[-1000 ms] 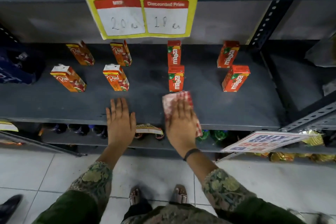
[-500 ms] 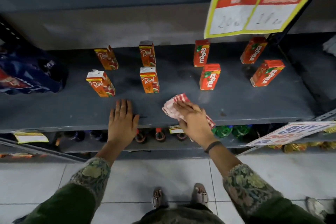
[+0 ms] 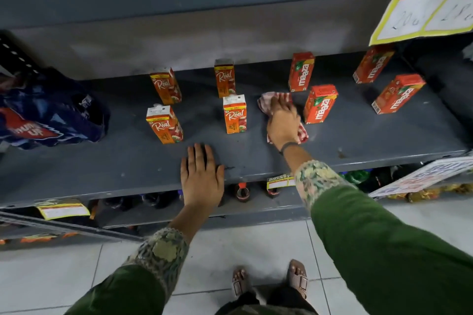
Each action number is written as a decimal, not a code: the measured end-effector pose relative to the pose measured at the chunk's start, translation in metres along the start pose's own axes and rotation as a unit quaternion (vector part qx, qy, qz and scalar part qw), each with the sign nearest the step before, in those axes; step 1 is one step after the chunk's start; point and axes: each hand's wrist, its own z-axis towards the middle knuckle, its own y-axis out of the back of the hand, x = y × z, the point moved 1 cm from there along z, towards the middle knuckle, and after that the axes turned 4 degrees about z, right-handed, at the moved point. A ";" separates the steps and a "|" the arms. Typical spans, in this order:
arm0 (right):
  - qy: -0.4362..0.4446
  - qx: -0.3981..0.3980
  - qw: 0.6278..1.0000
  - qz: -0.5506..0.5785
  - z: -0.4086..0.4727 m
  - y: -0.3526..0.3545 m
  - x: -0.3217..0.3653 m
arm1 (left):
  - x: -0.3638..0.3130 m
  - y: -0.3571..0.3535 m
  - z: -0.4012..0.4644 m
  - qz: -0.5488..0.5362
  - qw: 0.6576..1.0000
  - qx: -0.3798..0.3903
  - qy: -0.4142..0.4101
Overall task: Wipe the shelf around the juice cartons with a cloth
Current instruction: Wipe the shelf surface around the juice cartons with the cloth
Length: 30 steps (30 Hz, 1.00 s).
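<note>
Several small orange juice cartons stand on a dark grey shelf (image 3: 358,135). The "Real" cartons are on the left, the nearest one (image 3: 235,114) just left of my right hand. The "Maaza" cartons are on the right, the nearest one (image 3: 320,104) just right of that hand. My right hand (image 3: 282,123) presses a red-and-white checked cloth (image 3: 266,102) flat on the shelf in the gap between those two cartons. My left hand (image 3: 201,176) lies flat, fingers together, on the shelf's front edge and holds nothing.
A crumpled blue plastic bag (image 3: 48,112) lies at the shelf's left end. A yellow price poster (image 3: 430,7) hangs at the upper right. Bottles (image 3: 242,192) stand on the lower shelf, with a slanted offer sign (image 3: 419,176) at the right. White floor tiles lie below.
My right hand has pushed the cloth from the shelf's front edge back between the Real and Maaza cartons. The view has shifted left. My left hand stays on the front edge.
</note>
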 end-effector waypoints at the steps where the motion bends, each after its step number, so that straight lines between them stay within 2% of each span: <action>1: -0.018 0.006 1.000 0.000 0.011 -0.001 0.003 | 0.000 -0.001 0.000 0.000 1.000 0.001 0.000; 9: -0.036 0.115 0.991 0.054 0.091 0.000 0.041 | 0.002 -0.005 0.002 -0.010 1.000 -0.005 0.000; 12: 0.010 0.159 0.987 0.036 0.093 -0.001 0.042 | 0.001 -0.005 0.000 -0.007 1.000 -0.007 0.000; 16: 0.099 0.160 0.981 -0.045 0.072 -0.005 0.035 | 0.000 -0.005 -0.001 0.003 1.000 -0.008 0.000; 18: 0.099 0.177 0.976 -0.084 0.050 0.001 0.032 | -0.001 -0.003 -0.001 0.007 1.000 -0.014 0.003; 20: 0.098 0.162 0.980 -0.067 0.031 0.005 0.027 | -0.002 -0.002 -0.001 0.011 1.000 -0.020 0.008; 24: 0.152 0.136 0.976 -0.069 -0.005 0.011 0.012 | -0.003 -0.001 -0.002 0.021 1.000 -0.014 0.008; 30: 0.123 0.122 0.983 -0.055 -0.069 0.024 -0.004 | -0.005 0.001 -0.002 0.031 0.999 -0.017 0.014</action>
